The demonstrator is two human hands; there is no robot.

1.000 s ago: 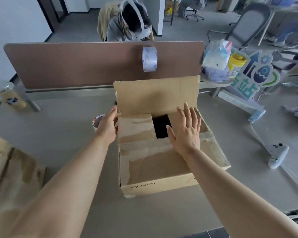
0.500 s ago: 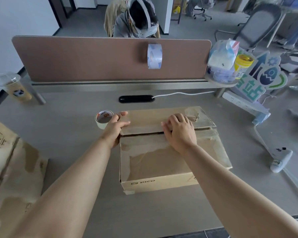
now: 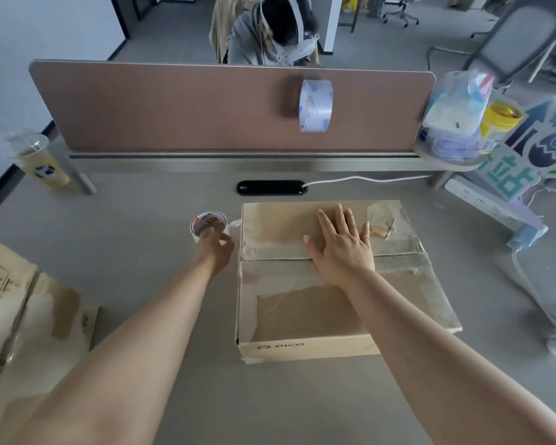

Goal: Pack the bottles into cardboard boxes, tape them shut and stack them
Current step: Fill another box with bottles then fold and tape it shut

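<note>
Left hand (image 3: 215,252) now beside tape roll (image 3: 207,221); right hand (image 3: 341,248) flat on box (image 3: 302,319)

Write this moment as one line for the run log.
step: flaps closed | right hand: flat on cardboard box lid | left hand: at tape roll, grip unclear

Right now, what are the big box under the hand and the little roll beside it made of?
The box looks like plain brown cardboard, matte, with torn paper patches and glossy old tape along its flaps. The roll seems to be pale plastic tape wound around a core with a printed label inside; the blur leaves that open.
</note>
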